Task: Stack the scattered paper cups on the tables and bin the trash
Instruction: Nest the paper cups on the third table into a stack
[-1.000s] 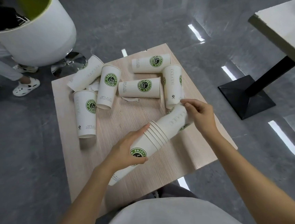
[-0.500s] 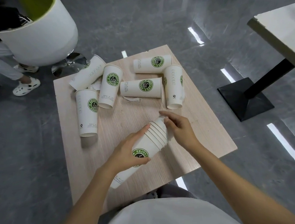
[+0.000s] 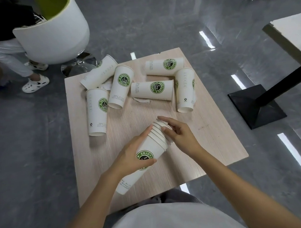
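A: Holding a nested stack of white paper cups with green round logos (image 3: 150, 150) slantwise at the near middle of the pale wooden square table (image 3: 212, 144), with base toward the near edge and rims toward far. Wrapped round its middle with the left hand (image 3: 131, 157), thumb laid across the logo. Risks?

B: Could telescope apart if tipped rims-down before seating the inner cups fully. Could crush the rims by shoving too hard with the right hand (image 3: 180, 136). Can't tell whether gripping or only pressing there: bent fingers against the mouth end, no thumb in sight.

A: Elsewhere?

B: Six loose white paper cups (image 3: 152, 88) on their sides across the far half. Could roll off with one nudge, especially the far-left cup (image 3: 99, 73), seemingly overhanging the far edge. Easy to miss the torn white paper scraps (image 3: 142, 100), half tucked under cups.

A: Hidden stuff?

B: No bin anywhere in view. Can't count the nested cups exactly because of blur at the rims. Can't see inside any cup, so possibly dregs or trash. Can't tell whether the stack's base is touching the tabletop. Cut off at right: a second white-topped table (image 3: 292, 36). Cut off far left: a white tub chair with green lining (image 3: 53, 36).
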Demonstrator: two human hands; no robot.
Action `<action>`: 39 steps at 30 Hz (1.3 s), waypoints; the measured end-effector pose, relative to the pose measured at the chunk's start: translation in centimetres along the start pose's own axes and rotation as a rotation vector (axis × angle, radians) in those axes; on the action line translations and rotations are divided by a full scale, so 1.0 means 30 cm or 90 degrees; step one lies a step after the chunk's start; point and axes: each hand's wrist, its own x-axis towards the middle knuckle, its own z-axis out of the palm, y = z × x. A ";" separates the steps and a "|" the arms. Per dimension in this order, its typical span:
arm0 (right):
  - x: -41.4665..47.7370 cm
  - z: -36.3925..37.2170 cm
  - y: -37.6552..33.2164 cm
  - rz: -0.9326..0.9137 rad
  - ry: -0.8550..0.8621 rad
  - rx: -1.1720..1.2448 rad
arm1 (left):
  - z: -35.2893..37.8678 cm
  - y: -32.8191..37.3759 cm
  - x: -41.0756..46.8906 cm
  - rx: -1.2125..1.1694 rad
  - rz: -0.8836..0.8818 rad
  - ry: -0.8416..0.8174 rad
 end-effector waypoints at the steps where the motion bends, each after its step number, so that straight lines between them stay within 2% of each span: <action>1: 0.002 0.012 -0.003 -0.001 -0.002 0.003 | -0.004 -0.003 -0.003 -0.009 -0.001 0.004; 8: 0.053 0.072 -0.033 -0.006 -0.028 -0.002 | -0.027 -0.029 -0.019 -0.048 -0.024 0.031; 20: 0.149 0.175 -0.065 -0.043 -0.065 -0.047 | -0.102 -0.065 -0.054 0.026 -0.067 0.115; 25: 0.214 0.213 -0.098 -0.003 -0.079 -0.018 | -0.129 -0.096 -0.084 0.001 -0.094 0.139; 39: 0.490 0.347 -0.161 -0.041 -0.147 -0.078 | -0.198 -0.160 -0.106 -0.054 -0.126 0.207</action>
